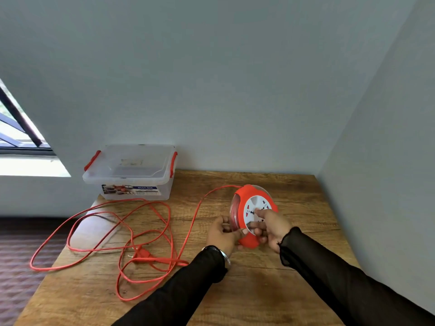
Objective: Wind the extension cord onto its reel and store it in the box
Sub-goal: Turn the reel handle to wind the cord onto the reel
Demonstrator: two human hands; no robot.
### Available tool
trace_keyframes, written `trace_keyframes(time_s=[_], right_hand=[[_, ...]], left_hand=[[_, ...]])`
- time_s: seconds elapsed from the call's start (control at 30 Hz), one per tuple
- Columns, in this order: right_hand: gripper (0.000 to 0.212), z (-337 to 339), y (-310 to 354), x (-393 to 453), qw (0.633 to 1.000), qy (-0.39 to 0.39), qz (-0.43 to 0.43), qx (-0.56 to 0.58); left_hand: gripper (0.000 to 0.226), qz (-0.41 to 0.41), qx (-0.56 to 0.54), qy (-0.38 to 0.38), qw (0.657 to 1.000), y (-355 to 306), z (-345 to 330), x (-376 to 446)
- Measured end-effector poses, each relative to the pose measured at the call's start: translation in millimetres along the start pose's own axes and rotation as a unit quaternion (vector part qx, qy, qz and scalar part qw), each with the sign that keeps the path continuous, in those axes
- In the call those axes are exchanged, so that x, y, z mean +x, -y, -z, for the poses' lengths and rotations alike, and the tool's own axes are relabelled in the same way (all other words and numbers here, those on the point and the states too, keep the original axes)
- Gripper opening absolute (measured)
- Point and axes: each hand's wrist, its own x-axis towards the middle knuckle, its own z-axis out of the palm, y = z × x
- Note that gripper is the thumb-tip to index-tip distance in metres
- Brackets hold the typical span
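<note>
You're at the winding step: left hand [221, 234] grips the reel [253, 214] by its rim, upright near the desk's [259, 290] right edge, while right hand [273, 228] has fingers curled on the white face. Most cord [131, 234] lies loose over the left edge, plug [143, 254] included. Next: crank steadily, feed slack; box [131, 175] waits shut, back-left corner.
</note>
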Motion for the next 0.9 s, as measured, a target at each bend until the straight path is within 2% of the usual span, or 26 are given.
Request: trace_keyframes(time_s=[0.07,0.13,0.2,0.23,0.27,0.3,0.37,0.43,0.47,0.5,0.53,0.6,0.63,0.8,0.9], right_hand=[[0.013,1,1,-1,1.000,0.027,-0.008,0.012],[0.013,4,1,-6,0.998,0.055,-0.003,-0.025],[0.010,12,-1,-5,0.987,0.050,0.049,-0.143],[0.008,16,-1,-5,0.965,0.029,0.108,-0.236],[0.012,22,-2,-4,0.920,0.003,0.182,-0.347],[0.023,27,-3,-5,0.844,-0.014,0.262,-0.468],[0.042,32,1,-7,0.649,0.014,0.386,-0.655],[0.054,31,9,-11,0.482,0.066,0.426,-0.763],[0.060,29,12,-10,0.424,0.075,0.415,-0.802],[0.066,27,14,-9,0.383,0.073,0.398,-0.831],[0.071,24,14,-6,0.357,0.065,0.382,-0.850],[0.078,18,10,-1,0.336,0.052,0.365,-0.867],[0.078,14,8,1,0.339,0.050,0.357,-0.869],[0.068,3,9,7,0.425,0.075,0.311,-0.847],[0.060,8,8,13,0.498,0.122,0.296,-0.806]], left_hand=[[0.027,-0.003,0.012,-0.006,1.000,-1,5,5],[0.023,-0.005,0.017,-0.008,1.000,-4,11,11],[0.019,0.007,0.018,-0.002,1.000,-11,19,16],[0.019,0.015,0.026,0.008,0.999,-15,23,18],[0.020,0.023,0.040,0.023,0.999,-19,27,21],[0.023,0.028,0.060,0.040,0.997,-23,31,24],[0.029,0.024,0.128,0.069,0.989,-30,39,31],[0.029,0.015,0.194,0.095,0.976,-37,42,36],[0.026,0.012,0.217,0.102,0.971,-40,43,37],[0.023,0.008,0.234,0.106,0.966,-43,43,38],[0.022,0.006,0.249,0.107,0.963,-44,43,39],[0.025,-0.001,0.264,0.112,0.958,-47,41,38],[0.025,-0.008,0.268,0.117,0.956,-49,40,37],[0.027,0.003,0.273,0.103,0.956,-52,38,33],[0.021,0.010,0.244,0.095,0.965,-48,42,28]])
